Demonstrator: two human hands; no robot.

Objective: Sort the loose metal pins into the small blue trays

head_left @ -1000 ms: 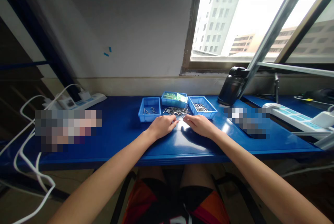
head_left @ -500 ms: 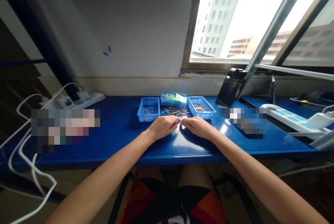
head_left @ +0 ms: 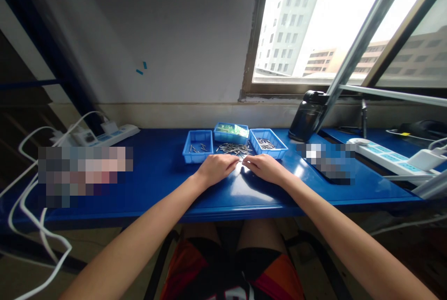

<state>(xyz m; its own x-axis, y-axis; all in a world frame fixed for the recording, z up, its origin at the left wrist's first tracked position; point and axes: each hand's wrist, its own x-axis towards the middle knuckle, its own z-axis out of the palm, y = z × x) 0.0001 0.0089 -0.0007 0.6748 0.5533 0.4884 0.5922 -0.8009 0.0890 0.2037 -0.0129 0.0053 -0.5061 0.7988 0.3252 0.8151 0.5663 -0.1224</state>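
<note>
Both hands rest on the blue table (head_left: 157, 183), fingertips nearly meeting at the near edge of a loose pile of small metal pins (head_left: 233, 148). My left hand (head_left: 216, 168) is curled with its fingers pinched together. My right hand (head_left: 265, 167) is pinched the same way, and a thin pin seems to lie between the two sets of fingertips, too small to be sure. Behind the pile stand three small blue trays: the left tray (head_left: 198, 145) holds a few pins, the middle tray (head_left: 231, 132) holds green-and-white packets, the right tray (head_left: 268, 143) holds several pins.
A white power strip (head_left: 108, 134) with looping cables lies at the far left. A black clamp base (head_left: 307, 114) of a metal arm stands right of the trays. Another power strip (head_left: 391, 160) sits at the far right. Blurred patches cover two spots on the table.
The two hands have drawn closer so their fingertips almost touch in front of the pin pile. The view has shifted slightly left.
</note>
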